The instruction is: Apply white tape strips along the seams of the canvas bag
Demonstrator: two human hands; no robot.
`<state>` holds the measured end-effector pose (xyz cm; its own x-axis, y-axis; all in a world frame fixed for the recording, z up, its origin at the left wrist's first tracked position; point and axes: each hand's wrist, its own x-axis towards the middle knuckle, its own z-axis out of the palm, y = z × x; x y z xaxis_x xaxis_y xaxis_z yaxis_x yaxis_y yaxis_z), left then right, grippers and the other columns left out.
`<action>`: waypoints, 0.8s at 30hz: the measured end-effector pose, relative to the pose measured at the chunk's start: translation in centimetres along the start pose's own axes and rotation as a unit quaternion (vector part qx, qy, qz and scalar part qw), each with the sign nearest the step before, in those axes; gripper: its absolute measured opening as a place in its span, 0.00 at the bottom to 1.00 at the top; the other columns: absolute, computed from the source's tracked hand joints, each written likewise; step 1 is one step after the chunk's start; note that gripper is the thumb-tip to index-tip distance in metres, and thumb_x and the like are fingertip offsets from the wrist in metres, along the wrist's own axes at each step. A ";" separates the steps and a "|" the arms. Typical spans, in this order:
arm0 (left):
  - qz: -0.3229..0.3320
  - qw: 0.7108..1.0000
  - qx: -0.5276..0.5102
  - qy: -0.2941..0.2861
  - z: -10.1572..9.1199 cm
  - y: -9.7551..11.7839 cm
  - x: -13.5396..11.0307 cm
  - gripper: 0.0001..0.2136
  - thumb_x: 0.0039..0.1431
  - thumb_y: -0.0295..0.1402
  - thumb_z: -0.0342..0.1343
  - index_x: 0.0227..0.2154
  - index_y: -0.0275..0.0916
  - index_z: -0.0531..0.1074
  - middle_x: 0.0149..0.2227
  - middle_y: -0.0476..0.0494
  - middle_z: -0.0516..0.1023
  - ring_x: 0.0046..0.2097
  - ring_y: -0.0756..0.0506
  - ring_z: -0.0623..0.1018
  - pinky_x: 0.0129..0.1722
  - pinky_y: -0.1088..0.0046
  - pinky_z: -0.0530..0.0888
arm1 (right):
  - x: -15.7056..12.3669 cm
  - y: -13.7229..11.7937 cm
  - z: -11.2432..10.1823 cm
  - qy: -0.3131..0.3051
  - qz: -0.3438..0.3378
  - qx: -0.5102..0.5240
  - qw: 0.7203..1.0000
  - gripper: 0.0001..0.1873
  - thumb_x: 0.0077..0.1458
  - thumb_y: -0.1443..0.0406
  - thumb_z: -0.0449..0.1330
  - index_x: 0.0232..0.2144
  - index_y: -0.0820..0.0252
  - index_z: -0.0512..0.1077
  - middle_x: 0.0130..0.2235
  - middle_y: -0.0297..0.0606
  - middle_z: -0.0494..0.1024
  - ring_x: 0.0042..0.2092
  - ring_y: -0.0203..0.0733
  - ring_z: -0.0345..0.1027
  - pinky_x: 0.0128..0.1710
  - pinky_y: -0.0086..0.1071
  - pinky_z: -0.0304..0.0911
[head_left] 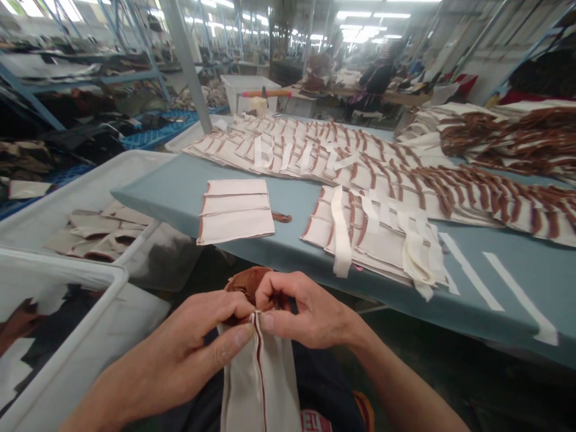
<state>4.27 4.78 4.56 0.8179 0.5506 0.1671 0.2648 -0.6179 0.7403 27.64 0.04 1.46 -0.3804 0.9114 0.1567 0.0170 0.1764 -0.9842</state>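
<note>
A cream fabric piece (240, 384) with a brown-edged seam down its middle hangs in front of my body. Its top end curls open and shows a brown inner side (252, 282). My left hand (204, 333) pinches the left edge of the seam at the top between thumb and fingers. Close against it, my right hand (306, 309) pinches the right edge, its fingers curled over the opening. The two thumbs almost meet at the seam. Beyond them on the table lies a flat stack of cream panels (236, 210) with a small brown strap at its side.
The blue-covered table (157, 186) carries long overlapping rows of cream and brown pieces (378, 168). White strips (522, 294) lie near its front edge. White plastic bins (121, 276) with fabric pieces stand at left. A metal post (186, 60) rises behind. In the background a person (375, 78) sits.
</note>
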 end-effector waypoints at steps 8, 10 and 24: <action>-0.009 1.000 -0.026 0.009 -0.1 1.1 0.4 0.16 0.76 0.31 0.50 0.30 0.41 0.74 0.28 0.54 0.77 0.29 0.51 0.77 0.31 0.80 0.73 | 0.5 0.5 0.4 -0.014 -0.003 0.025 1.000 0.10 0.57 0.63 0.70 0.34 0.57 0.71 0.31 0.26 0.70 0.29 0.32 0.59 0.30 0.27 0.57; -0.016 0.999 -0.042 0.015 0.2 0.8 0.2 0.17 0.77 0.33 0.49 0.29 0.41 0.72 0.27 0.54 0.74 0.29 0.51 0.76 0.30 0.80 0.72 | 0.6 0.6 0.4 -0.016 -0.001 0.023 1.000 0.10 0.56 0.62 0.70 0.34 0.57 0.71 0.31 0.25 0.70 0.29 0.32 0.58 0.28 0.27 0.56; -0.038 0.993 -0.102 0.041 1.0 -0.5 -0.1 0.17 0.76 0.36 0.51 0.29 0.40 0.74 0.27 0.53 0.74 0.29 0.50 0.74 0.30 0.79 0.70 | 1.3 1.0 1.0 -0.009 0.027 -0.003 1.000 0.24 0.58 0.47 0.74 0.32 0.57 0.70 0.32 0.26 0.71 0.31 0.33 0.59 0.30 0.29 0.57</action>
<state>4.53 4.47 3.53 0.7527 0.6403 0.1530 0.2082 -0.4520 0.8674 26.24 1.00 0.63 -0.3960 0.9125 0.1025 0.0441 0.1304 -0.9905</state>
